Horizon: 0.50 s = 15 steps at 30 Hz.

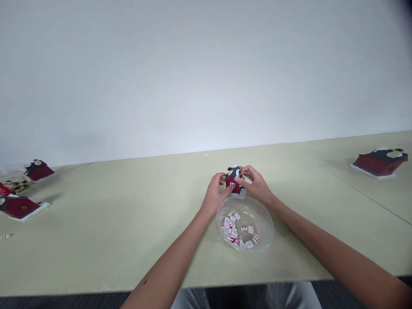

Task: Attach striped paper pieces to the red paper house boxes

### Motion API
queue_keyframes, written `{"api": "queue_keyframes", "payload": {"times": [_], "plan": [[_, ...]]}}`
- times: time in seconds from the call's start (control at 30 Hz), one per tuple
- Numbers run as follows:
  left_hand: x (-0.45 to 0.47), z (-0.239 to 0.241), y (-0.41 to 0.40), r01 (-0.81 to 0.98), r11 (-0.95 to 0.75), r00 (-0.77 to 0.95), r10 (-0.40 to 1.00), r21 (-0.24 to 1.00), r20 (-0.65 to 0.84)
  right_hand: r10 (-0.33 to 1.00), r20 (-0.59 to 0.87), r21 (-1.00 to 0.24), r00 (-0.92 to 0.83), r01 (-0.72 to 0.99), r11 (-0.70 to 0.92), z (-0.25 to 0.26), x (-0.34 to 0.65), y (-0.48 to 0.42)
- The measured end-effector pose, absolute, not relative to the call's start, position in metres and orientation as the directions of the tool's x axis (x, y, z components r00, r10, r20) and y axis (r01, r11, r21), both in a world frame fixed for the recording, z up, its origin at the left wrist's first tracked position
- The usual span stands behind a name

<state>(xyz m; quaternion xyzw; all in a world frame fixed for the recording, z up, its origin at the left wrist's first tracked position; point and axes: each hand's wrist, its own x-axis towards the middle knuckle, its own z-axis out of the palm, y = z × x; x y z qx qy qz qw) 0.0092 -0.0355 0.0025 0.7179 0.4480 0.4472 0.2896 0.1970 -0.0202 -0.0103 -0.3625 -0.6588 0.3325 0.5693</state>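
Toward the front edge of the desk (128, 240), a clear plastic bowl (273, 227) holds a loose heap of small white-and-red tiles (232, 231). Just past its far rim, the left hand (214, 194) and right hand (255, 184) are curled around a small model house (233, 182) with red walls and a dark roof, gripping it from both sides. The view is too small to tell whether either hand also pinches a tile. A stray tile (6, 236) lies near the left edge, beyond it two similar houses (22, 208) and a clear container (13, 178), with another house (380, 163) toward the far right corner
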Motion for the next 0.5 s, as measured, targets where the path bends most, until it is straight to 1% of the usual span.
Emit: {"api": "queue_keyframes", "payload": {"times": [0.5], "plan": [[0.0061, 0.0032, -0.0362, 0.399, -0.443, 0.205, 0.897, 0.803, 0.392, 0.861, 0.480, -0.809, -0.169, 0.294, 0.509, -0.0055, 0.2008, -0.0254]]}}
